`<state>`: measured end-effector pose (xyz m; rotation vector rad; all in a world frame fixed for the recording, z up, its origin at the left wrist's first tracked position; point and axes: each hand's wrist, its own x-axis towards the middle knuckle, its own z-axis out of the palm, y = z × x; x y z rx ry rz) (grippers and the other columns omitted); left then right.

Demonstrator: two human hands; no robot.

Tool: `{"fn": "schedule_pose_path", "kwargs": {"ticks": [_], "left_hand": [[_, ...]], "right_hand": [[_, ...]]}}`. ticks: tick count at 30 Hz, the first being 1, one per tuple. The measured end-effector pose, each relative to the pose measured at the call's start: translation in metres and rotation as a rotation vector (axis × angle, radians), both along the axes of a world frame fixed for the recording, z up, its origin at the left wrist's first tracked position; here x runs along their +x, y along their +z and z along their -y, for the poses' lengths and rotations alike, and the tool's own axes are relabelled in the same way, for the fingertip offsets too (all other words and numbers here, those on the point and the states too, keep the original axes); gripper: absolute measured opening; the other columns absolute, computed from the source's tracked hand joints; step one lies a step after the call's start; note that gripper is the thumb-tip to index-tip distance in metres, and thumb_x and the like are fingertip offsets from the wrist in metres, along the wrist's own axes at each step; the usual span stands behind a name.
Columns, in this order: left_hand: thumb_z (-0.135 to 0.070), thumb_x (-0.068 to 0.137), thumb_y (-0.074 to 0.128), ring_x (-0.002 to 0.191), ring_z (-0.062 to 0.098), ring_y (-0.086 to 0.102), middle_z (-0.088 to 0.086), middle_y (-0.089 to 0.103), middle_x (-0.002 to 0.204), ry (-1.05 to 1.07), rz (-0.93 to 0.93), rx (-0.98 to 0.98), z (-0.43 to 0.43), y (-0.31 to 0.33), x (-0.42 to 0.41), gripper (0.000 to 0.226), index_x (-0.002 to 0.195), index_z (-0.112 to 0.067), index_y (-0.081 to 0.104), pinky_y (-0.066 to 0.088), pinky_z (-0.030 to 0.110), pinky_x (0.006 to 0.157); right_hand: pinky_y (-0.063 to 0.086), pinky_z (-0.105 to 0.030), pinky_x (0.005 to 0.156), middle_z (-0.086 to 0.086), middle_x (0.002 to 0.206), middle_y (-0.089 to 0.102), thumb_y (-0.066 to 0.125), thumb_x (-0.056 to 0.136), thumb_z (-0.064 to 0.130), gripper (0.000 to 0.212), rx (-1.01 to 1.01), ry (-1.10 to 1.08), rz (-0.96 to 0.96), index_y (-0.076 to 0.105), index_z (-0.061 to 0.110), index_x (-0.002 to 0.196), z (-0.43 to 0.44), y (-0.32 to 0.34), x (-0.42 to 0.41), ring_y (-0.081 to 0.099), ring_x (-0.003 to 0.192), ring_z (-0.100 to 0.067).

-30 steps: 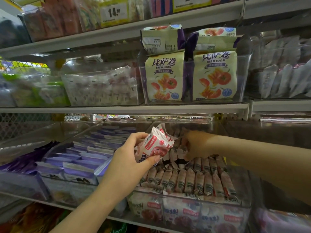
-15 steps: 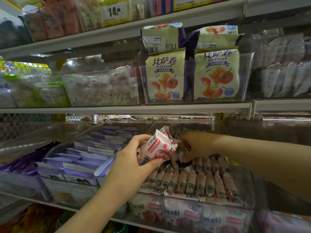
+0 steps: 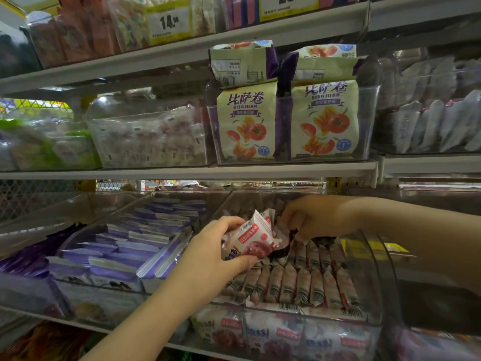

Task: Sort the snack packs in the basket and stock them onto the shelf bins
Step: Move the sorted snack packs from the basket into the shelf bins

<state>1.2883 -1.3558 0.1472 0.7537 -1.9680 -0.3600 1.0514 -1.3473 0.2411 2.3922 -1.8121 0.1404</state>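
Your left hand and right hand are both bare, and your forearms run smooth and uncovered all the way to the edge of view.

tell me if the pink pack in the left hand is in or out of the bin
Out: the left hand holds the pink pack above the rows in the bin.

Left hand has carried the red-and-white snack pack lower and rightward, closer to the right hand. Right hand has shifted right and back in the clear bin. A dark gap has opened among the stocked packs beneath it.
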Motion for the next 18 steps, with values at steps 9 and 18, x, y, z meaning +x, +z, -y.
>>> {"fn": "schedule_pose_path", "kwargs": {"ticks": [9,18], "left_hand": [[-0.045,0.059,0.084,0.097,-0.011,0.061,-0.025,0.06,0.111,-0.222,0.136,0.151,0.011,0.013,-0.044,0.064,0.109,-0.053,0.045,0.052,0.014,0.08],[-0.051,0.081,0.067,0.106,0.002,0.055,-0.02,0.056,0.117,0.175,0.29,-0.318,0.035,0.018,-0.057,0.044,0.121,-0.043,0.05,0.041,0.029,0.099]], "right_hand": [[0.048,-0.007,0.08,0.027,0.117,0.053,0.075,0.075,0.048,0.068,0.043,0.285,0.24,0.04,0.047,0.133,-0.053,-0.012,-0.003,0.054,0.098,0.015],[0.048,-0.017,0.057,0.015,0.087,0.06,0.057,0.085,0.03,0.025,-0.273,-0.03,0.035,0.059,0.036,0.11,-0.042,-0.006,-0.01,0.057,0.073,-0.001]]}}
